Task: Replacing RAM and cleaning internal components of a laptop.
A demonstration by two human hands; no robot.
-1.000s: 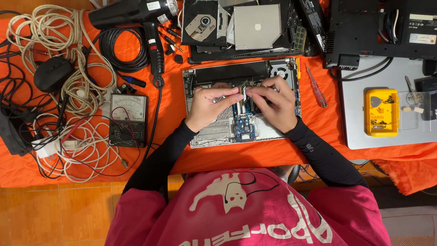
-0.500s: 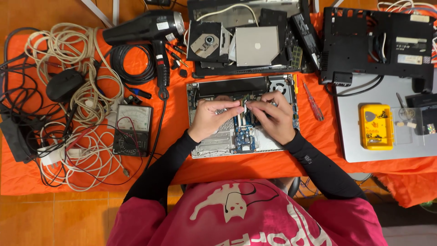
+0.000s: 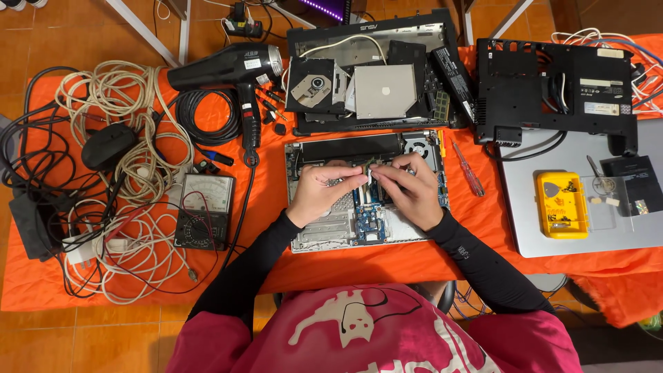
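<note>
— Where are your hands right now?

— Both are over the opened laptop base (image 3: 324,231) that lies in front of me on the orange cloth (image 3: 387,262). My left hand (image 3: 319,193) rests on the silver frame with its fingers curled in narrow, thumb and forefinger pinched towards the middle. My right hand (image 3: 409,190) comes in from the other side, fingers bent the same way.

— What are they holding?

— Between the fingertips of both hands there is a small green memory stick (image 3: 371,166), just over the circuit board (image 3: 369,217). Both hands touch it, left at one end, right at the other. I cannot tell whether it sits in its slot or is lifted clear.

— And what lies around you?

— Just right of the laptop base is a red-handled screwdriver (image 3: 469,174). Further right a closed silver laptop (image 3: 525,221) carries a yellow parts box (image 3: 561,205) and a small black case (image 3: 635,183). Behind that stands a black laptop shell (image 3: 552,83) with wires in it. Straight ahead of my hands is another stripped black case with a disc drive (image 3: 314,86) and a grey metal drive cover (image 3: 385,90) on it.

— And on the left?

— A black hair dryer (image 3: 228,69) with its coiled cord, a meter with a dial (image 3: 204,211), a black mouse (image 3: 108,146) and a heap of white and black cables (image 3: 124,173).
</note>
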